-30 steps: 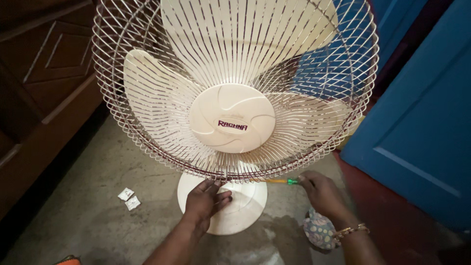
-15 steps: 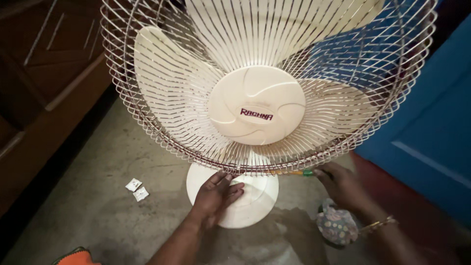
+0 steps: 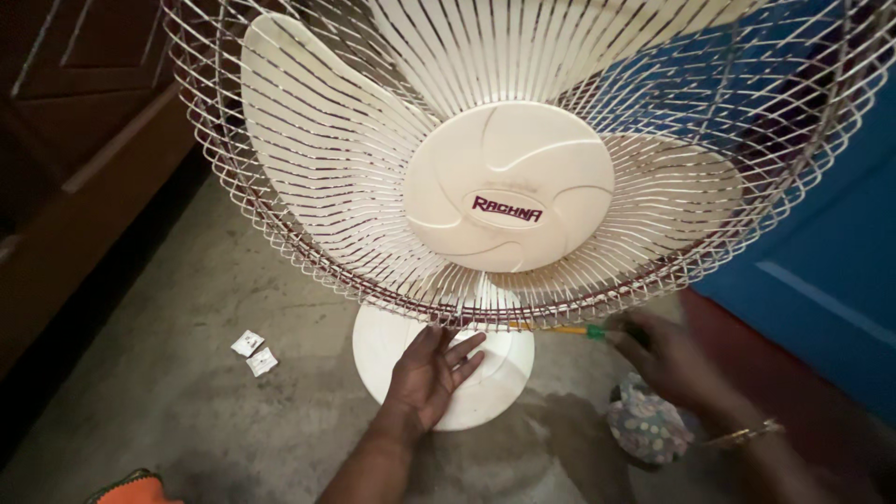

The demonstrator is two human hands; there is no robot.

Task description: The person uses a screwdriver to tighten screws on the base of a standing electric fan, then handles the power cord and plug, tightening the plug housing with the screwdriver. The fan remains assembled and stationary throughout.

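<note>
A cream pedestal fan with a wire grille (image 3: 308, 233) and pale blades fills the upper view; its round centre cap (image 3: 509, 187) faces me. My left hand (image 3: 429, 373) reaches up from below, fingers at the grille's bottom rim, over the round white base (image 3: 392, 341). My right hand (image 3: 667, 359) grips a screwdriver with a yellow shaft and green collar (image 3: 574, 329), its tip pointing left at the bottom of the grille rim.
Two small white packets (image 3: 254, 353) lie on the grey concrete floor to the left. A patterned cloth (image 3: 646, 427) sits by my right wrist. Dark wooden furniture (image 3: 75, 140) stands at left, a blue door (image 3: 831, 252) at right.
The view has shifted so the fan appears lower and further right. My left hand stays at the grille's bottom rim; my right hand keeps the screwdriver against it.
</note>
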